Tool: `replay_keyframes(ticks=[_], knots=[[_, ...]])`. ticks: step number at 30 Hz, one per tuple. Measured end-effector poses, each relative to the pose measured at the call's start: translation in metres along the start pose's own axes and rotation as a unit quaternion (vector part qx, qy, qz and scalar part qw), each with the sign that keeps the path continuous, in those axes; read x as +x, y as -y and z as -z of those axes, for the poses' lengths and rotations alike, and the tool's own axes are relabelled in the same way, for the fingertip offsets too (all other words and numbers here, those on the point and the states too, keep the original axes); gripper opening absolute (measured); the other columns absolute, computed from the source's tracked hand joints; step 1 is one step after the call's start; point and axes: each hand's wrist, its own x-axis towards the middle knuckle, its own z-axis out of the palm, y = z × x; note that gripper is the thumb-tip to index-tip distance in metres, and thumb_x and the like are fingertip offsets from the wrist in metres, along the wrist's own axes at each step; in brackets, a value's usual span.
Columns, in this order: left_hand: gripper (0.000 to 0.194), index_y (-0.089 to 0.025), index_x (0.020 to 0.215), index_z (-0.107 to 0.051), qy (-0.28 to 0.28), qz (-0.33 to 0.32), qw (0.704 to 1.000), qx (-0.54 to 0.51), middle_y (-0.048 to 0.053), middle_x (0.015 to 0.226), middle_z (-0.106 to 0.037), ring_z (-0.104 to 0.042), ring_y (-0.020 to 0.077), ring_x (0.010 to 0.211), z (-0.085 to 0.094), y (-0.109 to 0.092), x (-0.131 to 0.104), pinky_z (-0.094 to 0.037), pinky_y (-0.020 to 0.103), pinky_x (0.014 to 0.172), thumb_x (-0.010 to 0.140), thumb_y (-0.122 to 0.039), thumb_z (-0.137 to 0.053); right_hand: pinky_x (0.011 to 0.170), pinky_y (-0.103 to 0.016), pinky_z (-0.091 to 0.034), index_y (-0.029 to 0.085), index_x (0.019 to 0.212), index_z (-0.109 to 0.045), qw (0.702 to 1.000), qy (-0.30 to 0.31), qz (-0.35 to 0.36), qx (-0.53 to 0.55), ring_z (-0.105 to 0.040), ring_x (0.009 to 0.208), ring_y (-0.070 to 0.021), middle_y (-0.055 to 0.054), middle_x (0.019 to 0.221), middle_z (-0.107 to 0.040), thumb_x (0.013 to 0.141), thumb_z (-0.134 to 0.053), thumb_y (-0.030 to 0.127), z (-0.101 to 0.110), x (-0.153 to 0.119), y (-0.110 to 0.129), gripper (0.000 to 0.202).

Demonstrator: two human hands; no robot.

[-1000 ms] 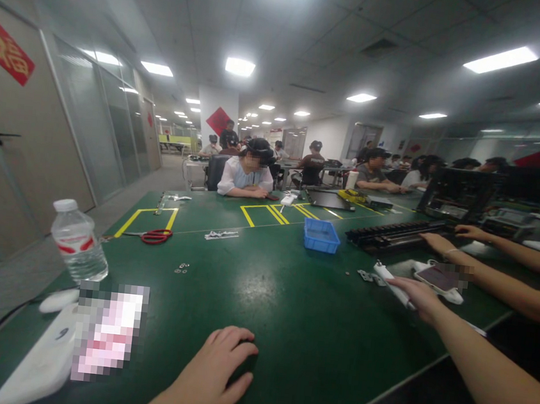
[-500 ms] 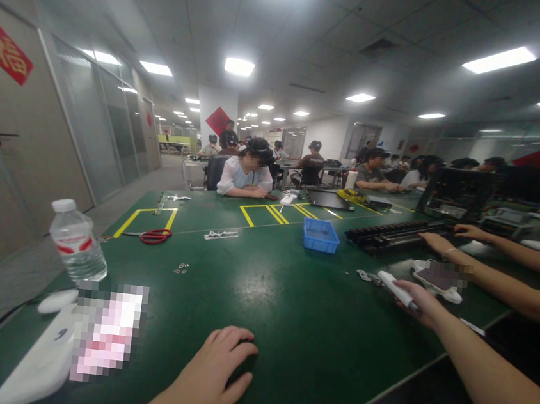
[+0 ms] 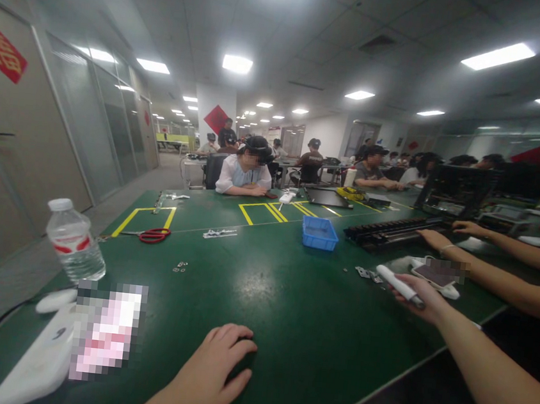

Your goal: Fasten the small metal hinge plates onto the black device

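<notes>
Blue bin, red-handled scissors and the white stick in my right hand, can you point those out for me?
Blue bin [image 3: 318,241]: head view, on its near wall.
Red-handled scissors [image 3: 154,235]: head view, on the red handles.
White stick [image 3: 393,280]: head view, on its white body.

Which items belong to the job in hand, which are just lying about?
In use: white pen-shaped tool in right hand; probably small metal parts just beyond.
Apparently lying about: blue tray; red-handled scissors; water bottle; white mouse-shaped object.
</notes>
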Motion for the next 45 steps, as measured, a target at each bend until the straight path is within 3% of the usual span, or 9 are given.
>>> replay_keyframes(ticks=[7,16,19,23,25,30,36,41,45], knots=[[0.033,-0.025,0.116,-0.057,-0.003,-0.004,1.000,-0.006,0.006,0.127,-0.052,-0.046,0.0242,0.119,0.001,0.000,0.000,-0.038,0.042,0.101,0.084,-0.019,-0.051,0.033,-0.014,-0.040,0.008,0.095,-0.058,0.998,0.003,-0.060,0.007,-0.050,0.037,-0.0088,-0.004,0.055,-0.056,0.087,-0.051,0.021,-0.007,-0.005,-0.006,0.017],[0.033,-0.026,0.116,-0.056,-0.001,-0.001,1.000,-0.003,0.005,0.127,-0.052,-0.046,0.0236,0.119,-0.001,0.001,0.000,-0.038,0.041,0.102,0.084,-0.018,-0.052,0.040,-0.020,-0.045,0.006,0.094,-0.061,0.996,-0.030,-0.005,-0.087,-0.053,0.044,-0.0131,-0.006,0.056,-0.057,0.083,-0.055,0.024,-0.010,0.001,-0.009,0.022],[0.033,-0.026,0.116,-0.057,-0.007,-0.008,1.000,-0.002,0.006,0.127,-0.053,-0.047,0.0240,0.118,-0.001,0.002,0.001,-0.039,0.042,0.102,0.084,-0.019,-0.052,0.050,-0.024,-0.050,0.008,0.096,-0.065,0.990,-0.031,0.041,-0.130,-0.062,0.060,-0.0180,-0.010,0.069,-0.064,0.079,-0.059,0.028,-0.020,0.002,-0.010,0.027],[0.032,-0.026,0.114,-0.058,-0.005,-0.004,1.000,-0.003,0.006,0.126,-0.054,-0.048,0.0241,0.117,0.002,-0.001,0.001,-0.039,0.042,0.102,0.084,-0.019,-0.052,0.079,-0.029,-0.050,0.016,0.088,-0.071,0.971,0.018,0.128,-0.202,-0.063,0.094,-0.0233,-0.007,0.096,-0.069,0.064,-0.070,0.021,-0.057,-0.014,-0.014,0.025],[0.032,-0.026,0.113,-0.059,-0.009,-0.002,1.000,-0.005,0.006,0.125,-0.055,-0.049,0.0239,0.116,0.003,-0.002,0.001,-0.041,0.042,0.101,0.083,-0.019,-0.052,0.087,-0.030,-0.046,0.016,0.096,-0.071,0.927,0.103,0.202,-0.300,-0.061,0.098,-0.0227,-0.007,0.101,-0.068,0.064,-0.069,0.020,-0.083,-0.032,-0.018,0.032],[0.036,-0.028,0.118,-0.057,-0.079,0.011,0.997,0.012,0.006,0.127,-0.053,-0.049,0.0250,0.118,-0.003,0.007,-0.001,-0.043,0.042,0.100,0.083,-0.021,-0.053,0.079,-0.029,-0.045,0.013,0.111,-0.066,0.835,0.227,0.332,-0.375,-0.059,0.088,-0.0201,-0.009,0.104,-0.063,0.071,-0.063,0.028,-0.149,-0.093,-0.033,0.043],[0.046,-0.029,0.133,-0.044,-0.163,0.046,0.984,0.046,0.008,0.139,-0.043,-0.042,0.0270,0.127,-0.019,0.028,-0.004,-0.040,0.048,0.104,0.088,-0.027,-0.048,0.078,-0.030,-0.042,0.017,0.105,-0.066,0.791,0.257,0.397,-0.387,-0.057,0.089,-0.0206,-0.009,0.099,-0.060,0.072,-0.059,0.025,-0.211,-0.155,-0.048,0.034],[0.058,-0.028,0.141,-0.035,-0.182,0.054,0.981,0.051,0.008,0.144,-0.040,-0.038,0.0286,0.131,-0.031,0.041,-0.005,-0.037,0.049,0.107,0.085,-0.025,-0.050,0.071,-0.031,-0.044,0.015,0.100,-0.063,0.767,0.295,0.412,-0.393,-0.058,0.080,-0.0203,-0.010,0.095,-0.059,0.074,-0.056,0.028,-0.240,-0.183,-0.058,0.029],[0.055,-0.027,0.141,-0.038,-0.148,0.074,0.984,0.063,0.008,0.146,-0.038,-0.034,0.0305,0.133,-0.028,0.040,-0.006,-0.036,0.053,0.106,0.088,-0.032,-0.049,0.068,-0.026,-0.045,0.016,0.095,-0.065,0.757,0.366,0.420,-0.340,-0.056,0.075,-0.0165,-0.006,0.086,-0.059,0.075,-0.058,0.029,-0.233,-0.185,-0.055,0.025]])
